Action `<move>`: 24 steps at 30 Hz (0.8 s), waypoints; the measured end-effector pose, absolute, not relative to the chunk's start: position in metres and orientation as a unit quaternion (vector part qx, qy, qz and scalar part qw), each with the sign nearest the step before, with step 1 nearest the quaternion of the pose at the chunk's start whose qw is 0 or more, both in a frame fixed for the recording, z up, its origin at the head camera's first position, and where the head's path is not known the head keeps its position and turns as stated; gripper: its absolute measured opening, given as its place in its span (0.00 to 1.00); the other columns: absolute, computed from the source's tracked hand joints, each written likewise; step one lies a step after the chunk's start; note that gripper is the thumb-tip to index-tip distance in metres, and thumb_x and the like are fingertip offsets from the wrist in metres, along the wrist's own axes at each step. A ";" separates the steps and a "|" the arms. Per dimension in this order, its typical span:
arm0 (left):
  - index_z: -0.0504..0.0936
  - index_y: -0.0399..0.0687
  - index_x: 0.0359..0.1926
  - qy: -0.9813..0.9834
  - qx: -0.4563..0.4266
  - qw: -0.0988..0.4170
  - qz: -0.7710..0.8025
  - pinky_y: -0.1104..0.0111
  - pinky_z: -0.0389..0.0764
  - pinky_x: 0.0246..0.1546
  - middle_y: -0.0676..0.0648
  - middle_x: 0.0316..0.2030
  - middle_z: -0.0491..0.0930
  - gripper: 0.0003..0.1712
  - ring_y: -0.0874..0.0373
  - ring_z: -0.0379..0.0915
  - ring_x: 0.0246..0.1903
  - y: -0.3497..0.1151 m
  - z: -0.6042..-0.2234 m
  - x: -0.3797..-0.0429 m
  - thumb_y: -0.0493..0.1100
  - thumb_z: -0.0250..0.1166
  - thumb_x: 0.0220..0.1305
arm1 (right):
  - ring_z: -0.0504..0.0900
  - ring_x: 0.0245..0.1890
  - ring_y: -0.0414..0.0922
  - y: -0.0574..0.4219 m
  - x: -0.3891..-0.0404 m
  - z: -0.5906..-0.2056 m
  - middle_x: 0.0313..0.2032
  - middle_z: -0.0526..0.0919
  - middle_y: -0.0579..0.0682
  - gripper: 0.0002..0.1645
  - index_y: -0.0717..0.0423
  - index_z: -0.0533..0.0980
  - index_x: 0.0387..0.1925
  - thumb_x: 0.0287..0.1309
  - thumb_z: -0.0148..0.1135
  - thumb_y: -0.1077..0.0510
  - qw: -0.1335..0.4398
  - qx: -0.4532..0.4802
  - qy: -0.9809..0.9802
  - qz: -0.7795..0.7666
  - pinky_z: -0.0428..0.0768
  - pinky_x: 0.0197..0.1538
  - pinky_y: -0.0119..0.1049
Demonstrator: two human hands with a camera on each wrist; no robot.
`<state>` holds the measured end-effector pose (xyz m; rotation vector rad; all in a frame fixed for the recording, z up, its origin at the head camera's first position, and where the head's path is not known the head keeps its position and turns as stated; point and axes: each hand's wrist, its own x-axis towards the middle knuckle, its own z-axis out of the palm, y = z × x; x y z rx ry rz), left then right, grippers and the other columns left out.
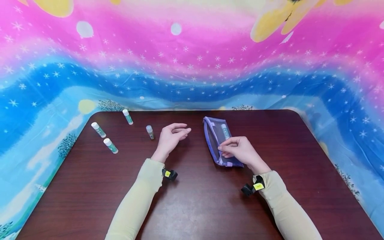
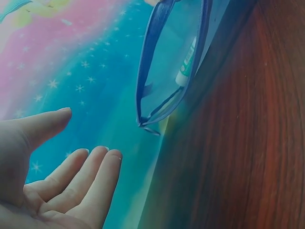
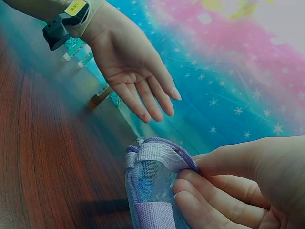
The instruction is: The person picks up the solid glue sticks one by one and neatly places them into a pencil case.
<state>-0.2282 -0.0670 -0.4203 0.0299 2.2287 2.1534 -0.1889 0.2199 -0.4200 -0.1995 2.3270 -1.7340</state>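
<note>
A purple mesh zip pouch [image 1: 213, 140] lies on the table with its zipper side gaping. Inside it, a glue stick [image 1: 225, 131] shows through the mesh. My right hand [image 1: 240, 150] pinches the pouch's near edge between thumb and fingers; the right wrist view shows the grip at the purple rim [image 3: 157, 150]. To the left of the pouch, my left hand [image 1: 171, 138] hovers with nothing in it, fingers loosely extended. In the left wrist view its fingers [image 2: 95, 186] are apart from the pouch opening [image 2: 167, 67].
Several white-capped glue sticks stand at the left: one at the back [image 1: 127, 117], two further left [image 1: 98, 130] [image 1: 110, 146]. A small grey-capped tube [image 1: 150, 132] stands beside my left hand. A patterned cloth [image 1: 192, 60] hangs behind the dark wooden table [image 1: 186, 200].
</note>
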 end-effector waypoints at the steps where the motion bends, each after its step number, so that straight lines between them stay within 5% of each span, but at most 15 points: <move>1: 0.86 0.43 0.53 0.719 0.010 0.019 0.695 0.65 0.85 0.45 0.42 0.41 0.87 0.20 0.37 0.83 0.48 -0.069 -0.420 -0.228 0.43 0.76 0.62 | 0.88 0.29 0.51 0.220 -0.189 -0.420 0.32 0.88 0.61 0.16 0.70 0.85 0.43 0.60 0.74 0.59 0.116 -0.069 0.794 -0.592 0.88 0.39 0.41; 8: 0.84 0.39 0.56 0.720 0.008 0.007 0.694 0.65 0.85 0.47 0.40 0.43 0.87 0.23 0.38 0.82 0.49 -0.078 -0.414 -0.225 0.44 0.75 0.63 | 0.88 0.29 0.51 0.220 -0.188 -0.419 0.32 0.88 0.60 0.15 0.69 0.85 0.42 0.60 0.74 0.60 0.114 -0.071 0.794 -0.593 0.88 0.38 0.41; 16: 0.85 0.39 0.55 0.712 0.006 -0.004 0.703 0.65 0.84 0.47 0.40 0.44 0.87 0.22 0.52 0.86 0.42 -0.086 -0.406 -0.221 0.42 0.75 0.62 | 0.88 0.28 0.51 0.220 -0.188 -0.420 0.32 0.88 0.61 0.16 0.70 0.85 0.42 0.60 0.74 0.60 0.115 -0.071 0.795 -0.591 0.88 0.38 0.41; 24: 0.85 0.42 0.56 0.722 0.002 -0.011 0.692 0.66 0.84 0.48 0.41 0.45 0.86 0.22 0.45 0.84 0.47 -0.094 -0.399 -0.217 0.45 0.75 0.63 | 0.88 0.28 0.50 0.219 -0.189 -0.420 0.32 0.88 0.61 0.15 0.71 0.84 0.43 0.60 0.74 0.60 0.114 -0.070 0.792 -0.595 0.88 0.38 0.41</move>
